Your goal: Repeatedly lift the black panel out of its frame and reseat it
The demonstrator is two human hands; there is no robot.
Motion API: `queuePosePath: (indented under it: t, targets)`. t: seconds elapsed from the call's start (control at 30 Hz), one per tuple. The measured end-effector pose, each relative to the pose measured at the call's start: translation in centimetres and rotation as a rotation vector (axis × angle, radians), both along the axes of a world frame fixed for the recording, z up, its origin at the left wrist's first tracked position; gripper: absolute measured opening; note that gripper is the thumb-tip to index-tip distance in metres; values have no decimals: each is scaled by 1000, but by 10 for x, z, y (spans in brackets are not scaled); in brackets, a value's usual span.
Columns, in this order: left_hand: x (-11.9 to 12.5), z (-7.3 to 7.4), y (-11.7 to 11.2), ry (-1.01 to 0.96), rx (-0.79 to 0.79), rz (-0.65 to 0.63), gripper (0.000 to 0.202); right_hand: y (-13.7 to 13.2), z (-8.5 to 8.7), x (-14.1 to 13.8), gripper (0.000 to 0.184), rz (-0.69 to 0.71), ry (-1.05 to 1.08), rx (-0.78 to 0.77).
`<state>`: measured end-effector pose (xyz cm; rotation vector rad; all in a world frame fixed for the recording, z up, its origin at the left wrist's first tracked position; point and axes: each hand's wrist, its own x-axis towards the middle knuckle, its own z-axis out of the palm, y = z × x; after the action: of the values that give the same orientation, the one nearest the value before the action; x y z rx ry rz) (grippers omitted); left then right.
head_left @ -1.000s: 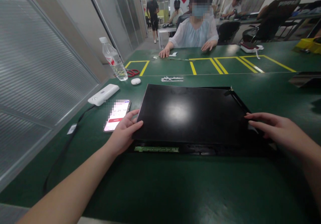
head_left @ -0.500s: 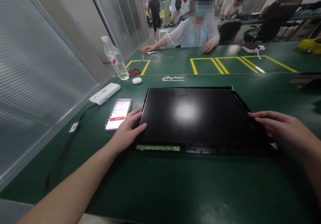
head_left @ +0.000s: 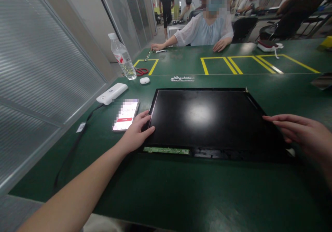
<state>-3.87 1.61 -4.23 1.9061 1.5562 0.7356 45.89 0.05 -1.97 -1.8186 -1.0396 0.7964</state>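
A black LCD screen panel (head_left: pixel 207 121) lies flat in a thin black frame (head_left: pixel 202 88) on the green table. Along its near edge runs a green circuit board strip (head_left: pixel 166 151). My left hand (head_left: pixel 138 130) grips the left edge, thumb over the top of the panel and fingers along the side. At the right edge my right hand (head_left: pixel 301 128) has its fingers closed on the border, with its thumb partly hidden. A bright light reflection covers the middle of the panel.
To the left are a lit phone (head_left: pixel 126 116), a white power bank (head_left: pixel 112 93) with a black strap, a white earbud case (head_left: pixel 144 80), a water bottle (head_left: pixel 122 59) and red-handled scissors (head_left: pixel 142 72). White scraps (head_left: pixel 182 78) lie beyond the panel. A masked person (head_left: pixel 210 27) sits opposite.
The panel has settled more evenly inside the frame, whose border now shows along the far and left sides. Both hands stay at the edges. The person opposite has tilted a small green strip.
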Motion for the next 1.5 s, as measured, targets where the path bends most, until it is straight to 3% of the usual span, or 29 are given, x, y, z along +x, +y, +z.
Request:
queuePosePath:
  t: [0.1,0.37,1.5]
  targets:
    - [1,2,0,38,-1,5,55,0,0,0,43,-48,104,-62]
    - [3,4,-1,104,1,-6,55,0,0,-4,39,-76,112,-44]
    - [9,2,-3,147,82,-27,47,-1,3,-8,40,-50,1,-40]
